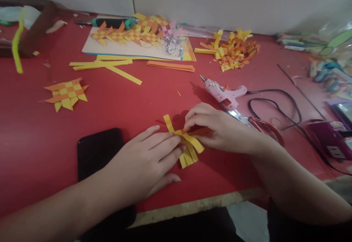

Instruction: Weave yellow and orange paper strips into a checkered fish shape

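Observation:
A small weave of yellow and orange paper strips (188,154) lies on the red table in front of me, its yellow ends fanned toward me. My left hand (154,157) lies nearly flat, fingers stretched out and their tips pressing the weave's left side. From the right, my right hand (217,126) pinches an orange paper strip (202,132) at the weave's upper edge, thumb and fingers closed. One yellow strip end sticks up at the top left of the weave. My fingers hide part of the woven middle.
A dark phone (99,150) lies by my left forearm. A finished paper fish (68,93) is at left. Behind are yellow strips (121,74), orange strips (170,66) and a scrap pile (236,51). A pink glue gun (222,93) with a black cord and scissors (268,126) lie right.

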A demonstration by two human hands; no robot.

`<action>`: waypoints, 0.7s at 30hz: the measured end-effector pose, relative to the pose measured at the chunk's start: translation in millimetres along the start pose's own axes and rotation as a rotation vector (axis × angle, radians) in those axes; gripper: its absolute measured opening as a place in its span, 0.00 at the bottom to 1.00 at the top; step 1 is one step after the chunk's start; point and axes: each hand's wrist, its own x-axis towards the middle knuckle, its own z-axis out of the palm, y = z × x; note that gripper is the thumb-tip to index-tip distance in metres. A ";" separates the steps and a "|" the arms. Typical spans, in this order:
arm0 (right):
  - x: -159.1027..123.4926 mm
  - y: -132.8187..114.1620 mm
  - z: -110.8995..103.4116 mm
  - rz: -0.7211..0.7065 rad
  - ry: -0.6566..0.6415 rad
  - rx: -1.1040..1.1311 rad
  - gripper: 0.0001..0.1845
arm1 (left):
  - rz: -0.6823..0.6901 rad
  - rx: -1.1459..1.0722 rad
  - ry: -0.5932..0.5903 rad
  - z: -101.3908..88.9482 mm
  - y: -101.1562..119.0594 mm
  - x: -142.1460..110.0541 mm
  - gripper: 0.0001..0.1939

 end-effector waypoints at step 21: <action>4.1 -2.6 13.6 0.136 0.188 -0.094 0.06 | 0.001 -0.025 -0.009 0.1 -0.3 1.2 0.23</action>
